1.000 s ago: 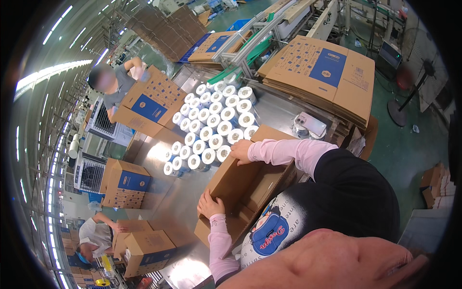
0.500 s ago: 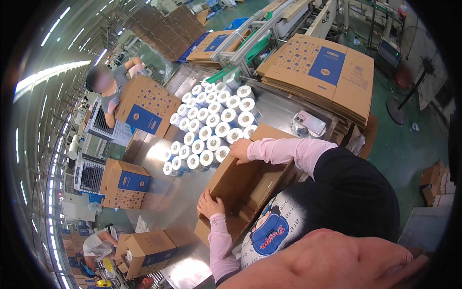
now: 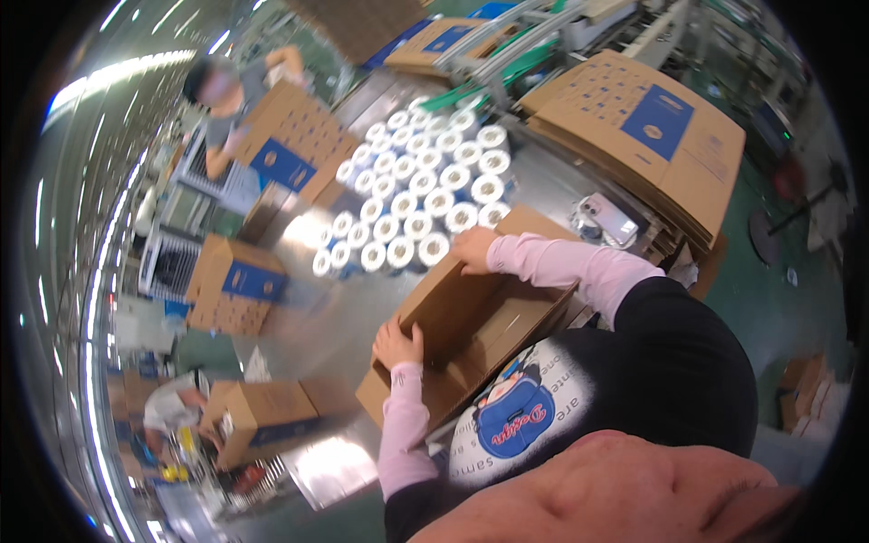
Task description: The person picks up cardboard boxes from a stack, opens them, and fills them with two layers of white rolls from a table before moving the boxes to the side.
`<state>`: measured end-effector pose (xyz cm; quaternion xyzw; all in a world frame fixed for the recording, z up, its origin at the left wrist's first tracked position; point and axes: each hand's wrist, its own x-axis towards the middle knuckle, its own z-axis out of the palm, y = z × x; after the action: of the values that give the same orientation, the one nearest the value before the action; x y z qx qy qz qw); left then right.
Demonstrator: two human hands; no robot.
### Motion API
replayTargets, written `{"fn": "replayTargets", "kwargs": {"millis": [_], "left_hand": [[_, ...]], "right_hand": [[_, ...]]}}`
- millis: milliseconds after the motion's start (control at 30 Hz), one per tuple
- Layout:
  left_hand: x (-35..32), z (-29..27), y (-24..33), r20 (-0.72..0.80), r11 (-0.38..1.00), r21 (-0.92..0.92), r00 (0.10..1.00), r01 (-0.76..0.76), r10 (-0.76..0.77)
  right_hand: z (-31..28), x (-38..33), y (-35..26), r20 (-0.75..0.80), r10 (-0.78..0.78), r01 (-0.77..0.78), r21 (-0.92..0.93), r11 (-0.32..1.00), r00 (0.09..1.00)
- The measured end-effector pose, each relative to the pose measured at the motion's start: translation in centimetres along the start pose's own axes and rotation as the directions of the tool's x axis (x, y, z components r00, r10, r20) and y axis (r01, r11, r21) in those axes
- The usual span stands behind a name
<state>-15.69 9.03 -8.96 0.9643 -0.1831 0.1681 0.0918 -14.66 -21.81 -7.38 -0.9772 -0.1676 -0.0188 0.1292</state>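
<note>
An open cardboard box (image 3: 451, 310) stands against the front of me at the metal table's edge, its inside showing bare brown board. Over the near-left part of its far wall my left hand (image 3: 398, 345) is hooked, thumb inside and fingers outside. Farther right along that same wall, my right hand (image 3: 474, 251) grips the rim with its fingers bent over it. Just beyond the box, many white rolls (image 3: 418, 223) with hollow cores stand upright in a close cluster.
Flat cardboard boxes (image 3: 634, 136) are stacked at the right, with a phone (image 3: 608, 217) beside them. Across the metal table (image 3: 312, 317), a co-worker (image 3: 226, 104) handles a printed carton (image 3: 290, 136). Another carton (image 3: 240, 285) stands left; a second person (image 3: 172, 407) works lower left.
The view has shifted and blurred slightly, so the table and rolls appear moved. Both my hands keep their hold on the box's far wall.
</note>
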Motion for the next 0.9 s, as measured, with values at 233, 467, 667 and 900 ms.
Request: {"fn": "replayTargets", "kwargs": {"millis": [233,467,667,900], "left_hand": [[7.8,-1.8,-0.9,0.636,0.981,0.037,0.753,0.189,-0.169],[13.3,9.4,-0.3,0.769,0.998,-0.042,0.64,0.046,0.003],[18.0,16.7,5.7,0.652,0.946,-0.077,0.702,-0.316,0.288],[23.4,23.2,7.1,0.784,0.993,0.086,0.62,-0.076,-0.021]], "right_hand": [[-1.2,0.2,-0.6,0.096,0.051,-0.051,-0.008,0.999,0.994],[-0.2,0.5,-0.4,0.03,0.021,-0.021,0.0,1.0,0.999],[-1.6,0.4,0.8,-0.208,-0.005,0.102,0.455,0.884,0.978],[3.3,4.2,18.8,-0.165,0.281,-0.227,0.282,0.932,0.945]]}}
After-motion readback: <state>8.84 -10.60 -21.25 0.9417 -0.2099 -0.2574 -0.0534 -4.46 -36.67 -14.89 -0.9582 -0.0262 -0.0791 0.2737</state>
